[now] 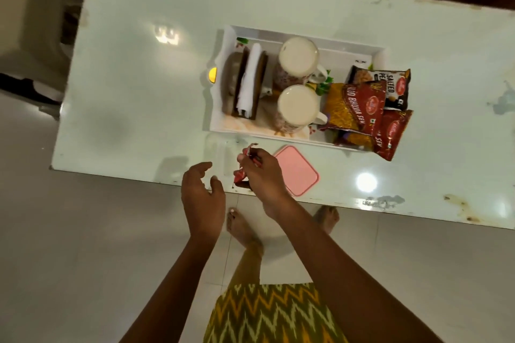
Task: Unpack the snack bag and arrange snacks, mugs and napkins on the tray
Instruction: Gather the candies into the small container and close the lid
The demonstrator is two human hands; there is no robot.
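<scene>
A white tray (306,39) sits mid-table. At its left end, white napkins (249,78) stand in a brown holder. Two patterned mugs (298,60) (296,107) stand in the middle. Red and yellow snack packets (354,107) and a black salted-peanut packet (395,83) lie at the right end, overhanging the rim. My right hand (264,172) is shut on a small red packet (241,174) above the table's near edge, just in front of the tray. My left hand (202,192) hovers open beside it, holding nothing.
A pink square lid (299,172) lies on the glossy white table (139,92), to the right of my right hand. A small yellow light (212,74) glows at the tray's left side. My bare feet are on the tiled floor below the table edge.
</scene>
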